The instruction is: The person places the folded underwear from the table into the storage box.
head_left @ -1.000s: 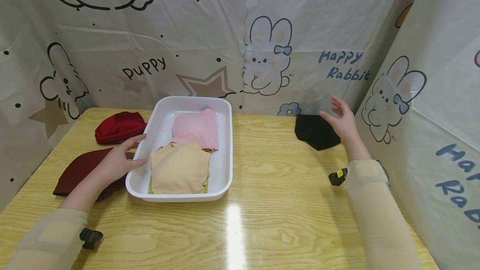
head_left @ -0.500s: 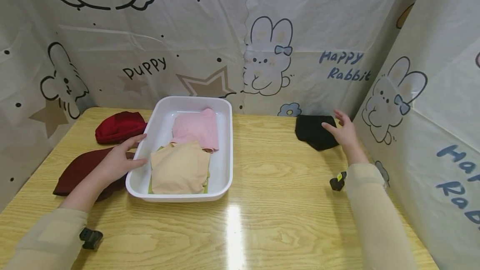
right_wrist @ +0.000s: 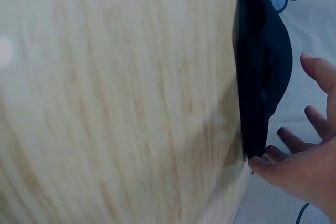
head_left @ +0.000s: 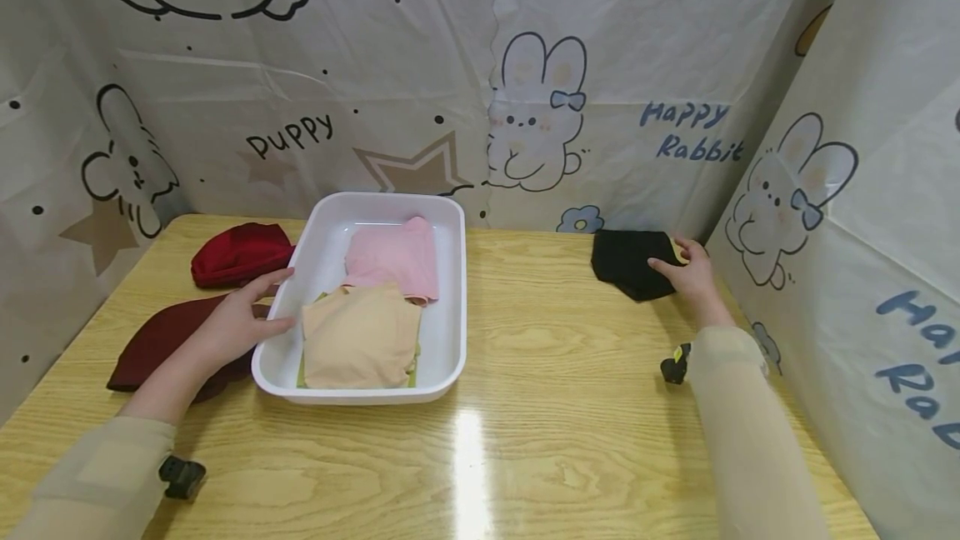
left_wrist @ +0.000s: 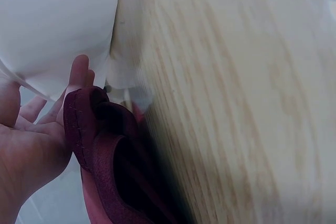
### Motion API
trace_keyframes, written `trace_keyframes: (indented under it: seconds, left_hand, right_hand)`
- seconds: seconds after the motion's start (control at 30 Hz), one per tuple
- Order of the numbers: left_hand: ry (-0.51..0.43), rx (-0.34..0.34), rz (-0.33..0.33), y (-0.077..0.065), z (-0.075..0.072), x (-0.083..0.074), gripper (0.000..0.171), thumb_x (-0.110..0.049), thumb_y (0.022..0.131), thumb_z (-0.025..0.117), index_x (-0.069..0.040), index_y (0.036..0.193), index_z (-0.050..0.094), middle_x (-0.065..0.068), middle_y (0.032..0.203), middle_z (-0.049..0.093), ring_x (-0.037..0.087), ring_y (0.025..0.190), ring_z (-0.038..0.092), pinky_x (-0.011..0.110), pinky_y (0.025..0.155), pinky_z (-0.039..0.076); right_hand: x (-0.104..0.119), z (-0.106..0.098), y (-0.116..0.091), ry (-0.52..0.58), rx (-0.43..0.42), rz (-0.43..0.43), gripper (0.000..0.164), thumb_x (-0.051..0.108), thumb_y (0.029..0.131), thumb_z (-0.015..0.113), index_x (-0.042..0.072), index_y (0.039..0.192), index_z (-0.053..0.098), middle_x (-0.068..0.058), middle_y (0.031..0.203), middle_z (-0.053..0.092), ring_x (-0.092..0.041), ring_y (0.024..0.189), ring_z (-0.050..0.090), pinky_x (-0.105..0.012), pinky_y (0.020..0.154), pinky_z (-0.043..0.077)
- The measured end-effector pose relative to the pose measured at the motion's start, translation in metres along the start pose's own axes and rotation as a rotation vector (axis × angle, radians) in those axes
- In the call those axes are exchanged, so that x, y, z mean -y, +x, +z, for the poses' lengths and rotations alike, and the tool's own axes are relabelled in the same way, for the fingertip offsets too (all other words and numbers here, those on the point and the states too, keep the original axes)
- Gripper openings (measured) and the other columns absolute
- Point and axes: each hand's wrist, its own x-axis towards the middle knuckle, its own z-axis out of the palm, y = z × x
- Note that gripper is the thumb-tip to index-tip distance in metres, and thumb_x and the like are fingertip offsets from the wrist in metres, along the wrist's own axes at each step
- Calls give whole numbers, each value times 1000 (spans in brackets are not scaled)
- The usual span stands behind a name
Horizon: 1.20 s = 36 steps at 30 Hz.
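Note:
My right hand [head_left: 692,277] hovers at the right edge of a black fabric piece [head_left: 630,263], flat with angled edges, at the back right of the table. In the right wrist view its fingers are spread; a fingertip [right_wrist: 258,162] meets or nearly meets the end of the black fabric piece [right_wrist: 262,66]. My left hand [head_left: 234,322] rests against the left side of a white tray [head_left: 459,307], fingers parted. Inside lie a folded pink cloth [head_left: 393,252] and a beige cloth [head_left: 360,338] over something green. Beneath my left hand is a maroon cap [head_left: 161,340], partly covered.
A bright red fabric piece, cap-like [head_left: 238,255], sits left of the tray near the back. The wooden table [head_left: 555,423] extends across the front. A printed curtain [head_left: 420,65] hangs behind and along both sides.
My right hand has come down beside the black fabric piece, its thumb now over the piece's right edge. My left hand and the tray keep their places.

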Motion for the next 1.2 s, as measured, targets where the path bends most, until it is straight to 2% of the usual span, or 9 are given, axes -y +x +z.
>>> trace_keyframes:
  seconds: [0.27, 0.67, 0.9, 1.2]
  left_hand:
    - [3, 3, 6, 0, 1, 3, 84, -32, 86, 68, -12, 151, 18, 29, 140, 35, 49, 118, 46, 52, 85, 52]
    - [5, 1, 5, -1, 0, 0, 84, -30, 87, 68, -12, 151, 18, 29, 140, 35, 49, 117, 46, 52, 85, 52]
    - [8, -2, 1, 0, 0, -1, 84, -30, 86, 68, -12, 151, 18, 29, 140, 35, 49, 118, 46, 52, 85, 52]
    - [7, -5, -4, 0, 0, 0, 85, -30, 86, 69, -12, 151, 18, 29, 140, 35, 49, 117, 46, 52, 84, 53]
  right_hand:
    - [-8, 8, 5, -164, 24, 66, 79, 32, 90, 62, -5, 146, 20, -34, 146, 24, -49, 134, 25, -56, 109, 25]
    - [-9, 12, 8, -271, 49, 153, 89, 34, 89, 62, -6, 147, 9, -34, 148, 18, -53, 134, 17, -58, 111, 17]
    - [-4, 14, 7, -259, 37, 183, 90, 31, 88, 64, -4, 149, 7, -33, 149, 16, -54, 134, 15, -59, 111, 18]
    - [3, 17, 7, -226, 15, 189, 86, 22, 86, 67, -4, 148, 13, -34, 148, 20, -55, 132, 16, -58, 111, 20]
